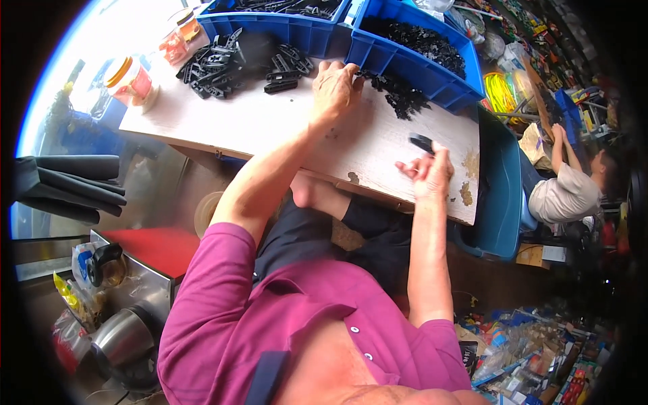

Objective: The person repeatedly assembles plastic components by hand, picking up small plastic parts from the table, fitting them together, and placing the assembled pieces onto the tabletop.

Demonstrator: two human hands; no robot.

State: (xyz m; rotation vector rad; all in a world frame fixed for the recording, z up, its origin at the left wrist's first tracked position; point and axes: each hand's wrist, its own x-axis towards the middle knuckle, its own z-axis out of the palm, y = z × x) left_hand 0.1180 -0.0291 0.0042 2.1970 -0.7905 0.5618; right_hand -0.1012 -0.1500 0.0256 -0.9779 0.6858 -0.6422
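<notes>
My right hand (432, 174) pinches a dark, elongated black plastic piece (422, 142) between thumb and forefinger above the right part of the table, its other fingers partly curled. Farther off, my left hand (335, 88) is bent down to the tabletop, fingers curled together beside a spread of small black plastic parts (403, 98). Whatever its fingertips hold is hidden. Left of that hand lie several longer black plastic pieces (282, 81) in a loose group, next to a bigger heap of similar pieces (214, 67).
Two blue bins (290, 35) (422, 73) with black parts line the table's far edge. Jars (128, 79) stand at the far left of the white table (256, 125). A teal tub (498, 196) adjoins its right side. Beyond, another person (567, 192) works.
</notes>
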